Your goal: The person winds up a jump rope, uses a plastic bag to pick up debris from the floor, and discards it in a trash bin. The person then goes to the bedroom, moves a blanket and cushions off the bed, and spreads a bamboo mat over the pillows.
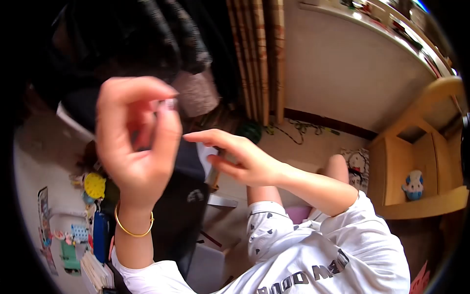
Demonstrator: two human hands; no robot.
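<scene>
My left hand (pixel 137 137) is raised at the left of the view, with a gold bracelet (pixel 134 234) round the wrist. Its thumb and index finger pinch together at something small and blurred, which I cannot make out. My right hand (pixel 245 157) is beside it, lower and to the right. Its index finger stretches toward the left wrist side, and its thumb is apart from it. Nothing shows clearly in the right hand. Beneath both hands lies a black surface (pixel 181 206).
A wooden chair (pixel 421 206) at the right holds a small blue and white plush toy (pixel 414 185). A curtain (pixel 259 59) hangs at the top. Books (pixel 95 274) and a yellow round object (pixel 94 185) are at the left. A cord (pixel 298 130) lies on the floor.
</scene>
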